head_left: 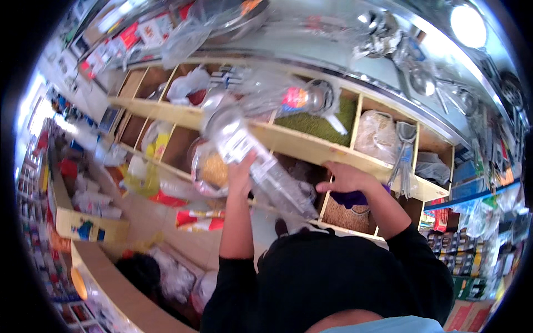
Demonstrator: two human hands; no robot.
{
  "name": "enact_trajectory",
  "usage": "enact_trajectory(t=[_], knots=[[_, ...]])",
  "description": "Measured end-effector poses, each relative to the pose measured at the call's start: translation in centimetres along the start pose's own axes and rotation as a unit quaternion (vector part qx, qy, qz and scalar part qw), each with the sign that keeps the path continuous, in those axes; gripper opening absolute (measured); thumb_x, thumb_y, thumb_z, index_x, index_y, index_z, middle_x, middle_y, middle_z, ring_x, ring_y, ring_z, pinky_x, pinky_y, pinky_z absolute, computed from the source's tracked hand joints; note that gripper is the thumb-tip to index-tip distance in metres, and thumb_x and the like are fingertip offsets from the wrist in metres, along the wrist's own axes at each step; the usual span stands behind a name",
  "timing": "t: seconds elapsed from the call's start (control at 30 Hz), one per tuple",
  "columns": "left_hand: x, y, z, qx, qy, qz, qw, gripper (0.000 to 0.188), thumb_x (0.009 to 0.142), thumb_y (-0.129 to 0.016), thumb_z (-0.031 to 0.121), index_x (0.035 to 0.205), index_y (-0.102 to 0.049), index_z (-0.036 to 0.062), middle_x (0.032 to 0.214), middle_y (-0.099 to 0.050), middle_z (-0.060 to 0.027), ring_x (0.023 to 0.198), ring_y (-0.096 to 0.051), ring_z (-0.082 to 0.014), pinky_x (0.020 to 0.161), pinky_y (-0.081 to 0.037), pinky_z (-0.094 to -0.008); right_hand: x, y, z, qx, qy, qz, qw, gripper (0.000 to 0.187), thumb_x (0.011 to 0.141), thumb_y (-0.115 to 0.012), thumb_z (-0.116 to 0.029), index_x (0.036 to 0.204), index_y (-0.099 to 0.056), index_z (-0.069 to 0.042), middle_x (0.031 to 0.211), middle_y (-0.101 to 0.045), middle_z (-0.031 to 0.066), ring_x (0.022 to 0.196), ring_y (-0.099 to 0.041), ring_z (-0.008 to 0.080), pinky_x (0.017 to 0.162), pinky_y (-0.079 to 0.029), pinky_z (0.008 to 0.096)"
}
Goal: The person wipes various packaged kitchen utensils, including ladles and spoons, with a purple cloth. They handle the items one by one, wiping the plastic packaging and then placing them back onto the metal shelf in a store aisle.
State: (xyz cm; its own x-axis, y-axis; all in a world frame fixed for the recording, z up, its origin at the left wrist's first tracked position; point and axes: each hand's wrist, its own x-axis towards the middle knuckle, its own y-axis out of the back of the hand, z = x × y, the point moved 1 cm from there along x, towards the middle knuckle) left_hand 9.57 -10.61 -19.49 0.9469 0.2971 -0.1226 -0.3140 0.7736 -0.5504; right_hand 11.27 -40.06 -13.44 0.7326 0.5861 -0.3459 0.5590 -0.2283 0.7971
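Left hand (pixel 240 175): closed around one clear-wrapped package (pixel 273 176), frame centre.
Right hand (pixel 351 178): loosely spread, seemingly empty, centre right.
Green grains (pixel 345 115): fill one compartment, upper centre.

Glare is cast far right by a round white light (pixel 468 26); edges are bowed, corners blackened, left details blurred.

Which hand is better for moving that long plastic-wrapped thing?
Probably the left hand: it grips the long plastic-wrapped thing. The right hand looks open, off to its side near the wooden bins.
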Motion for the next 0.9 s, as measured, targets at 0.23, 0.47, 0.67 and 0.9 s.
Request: enact_trajectory(t=[0.23, 0.47, 0.67, 0.9], knots=[[-1.2, -5.7, 0.3, -0.051, -0.007, -0.079, 0.996, 0.039, 0.081, -0.072, 0.011, 0.114, -0.055, 0.0031, 0.097, -0.063, -0.0043, 0.084, -0.061, -0.0137, 0.075, -0.051, -0.0296, 5.9, -3.1, -4.7, 0.256, 0.222, -0.103, 0.935, 0.054, 0.087, -0.057, -0.048, 0.112, -0.059, -0.001, 0.099, -0.064, 0.0165, 0.092, -0.060, 0.0248, 0.084, -0.045, 0.0367], [2.4, -1.3, 2.8, -0.048, 0.001, -0.092, 0.995, 0.040, 0.093, -0.053, 0.042, 0.107, -0.052, 0.0045, 0.085, -0.059, -0.0083, 0.062, -0.050, -0.0112, 0.046, -0.040, -0.0235, 5.9, -0.7, -5.1, 0.302, 0.159, -0.018, 0.940, 0.034, 0.086, -0.063, -0.025, 0.113, -0.059, -0.003, 0.101, -0.064, 0.0096, 0.094, -0.059, 0.0181, 0.087, -0.046, 0.0338], [5.4, 4.9, 6.0, 0.092, 0.069, 0.031, 0.993, 0.039, 0.093, -0.055, 0.038, 0.100, -0.055, -0.0005, 0.075, -0.057, -0.0057, 0.055, -0.048, -0.0104, 0.045, -0.038, -0.0235, 9.4, 7.1, -7.3, 0.378, 0.124, 0.157, 0.904, 0.034, 0.086, -0.067, -0.025, 0.111, -0.060, -0.003, 0.100, -0.062, 0.0033, 0.093, -0.055, 0.0130, 0.086, -0.045, 0.0299], [8.9, 10.4, 7.8, 0.094, 0.087, -0.029, 0.991, 0.024, 0.090, -0.060, 0.024, 0.097, -0.057, 0.0014, 0.077, -0.059, -0.0064, 0.056, -0.048, -0.0092, 0.042, -0.038, -0.0232, 13.5, 17.4, -11.5, 0.558, 0.020, 0.271, 0.784, 0.042, 0.085, -0.066, -0.033, 0.108, -0.060, 0.002, 0.095, -0.065, 0.0093, 0.084, -0.062, 0.0172, 0.078, -0.049, 0.0322]])
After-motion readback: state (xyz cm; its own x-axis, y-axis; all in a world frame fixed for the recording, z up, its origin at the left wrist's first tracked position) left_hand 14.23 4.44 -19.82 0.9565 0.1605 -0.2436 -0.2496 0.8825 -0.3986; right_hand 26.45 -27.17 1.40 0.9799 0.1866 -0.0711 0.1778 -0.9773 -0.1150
